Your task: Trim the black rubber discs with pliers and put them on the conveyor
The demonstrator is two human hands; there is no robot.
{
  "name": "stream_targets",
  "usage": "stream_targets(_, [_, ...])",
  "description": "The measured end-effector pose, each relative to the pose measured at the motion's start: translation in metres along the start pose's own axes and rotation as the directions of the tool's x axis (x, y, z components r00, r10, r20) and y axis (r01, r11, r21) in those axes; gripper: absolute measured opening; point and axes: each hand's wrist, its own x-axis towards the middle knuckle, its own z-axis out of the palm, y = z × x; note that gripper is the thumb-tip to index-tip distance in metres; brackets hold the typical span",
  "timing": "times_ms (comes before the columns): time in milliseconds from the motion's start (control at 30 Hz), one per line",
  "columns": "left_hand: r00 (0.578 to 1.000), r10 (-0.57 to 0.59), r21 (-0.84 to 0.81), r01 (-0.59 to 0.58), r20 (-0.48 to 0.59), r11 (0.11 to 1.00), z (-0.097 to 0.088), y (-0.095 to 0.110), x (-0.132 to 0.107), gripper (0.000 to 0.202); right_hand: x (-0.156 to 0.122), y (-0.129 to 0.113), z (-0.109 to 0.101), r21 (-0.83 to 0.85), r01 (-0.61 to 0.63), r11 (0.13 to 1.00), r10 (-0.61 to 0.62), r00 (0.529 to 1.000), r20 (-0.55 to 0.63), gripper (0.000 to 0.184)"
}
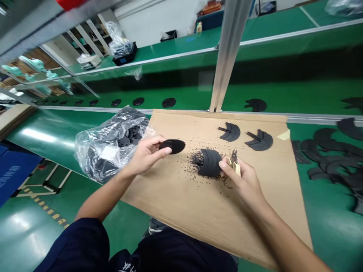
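My left hand (150,153) pinches the edge of a smooth black oval disc (174,146) between thumb and fingers, above the cardboard sheet (176,204). My right hand (245,177) is closed round a pair of nippers (235,160) with pale yellow handles, their jaws pointing up and away. Its thumb and fingers also hold a ridged, curved black plastic part (210,163) by the right edge. Under and around this part lie many small black scraps (195,158). Two fan-shaped black pieces (230,132) with thin stems lie farther back on the cardboard.
On the left, a clear plastic bag (110,143) holds black parts. Curved black pieces (334,151) lie heaped on the green surface at right. Behind the cardboard, a metal post (228,56) stands upright, and a row of black discs (138,101) lies along the green belt.
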Motion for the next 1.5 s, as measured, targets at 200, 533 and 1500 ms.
stream_targets(200, [0.971,-0.222,-0.428,0.238,0.087,0.872,0.082,-0.023,0.000,0.043,-0.003,0.006,0.003,0.027,0.043,0.999,-0.041,0.997,-0.060,0.038])
stream_targets(533, [0.940,-0.313,-0.524,0.336,0.135,0.783,0.091,-0.035,-0.010,0.040,-0.008,0.008,0.007,-0.057,0.049,0.997,-0.051,0.998,-0.042,0.028])
stream_targets(1500, [0.988,-0.127,-0.310,0.147,0.085,0.939,0.092,-0.032,-0.024,0.026,-0.010,0.010,0.010,-0.254,0.118,0.960,-0.107,0.993,0.057,0.030])
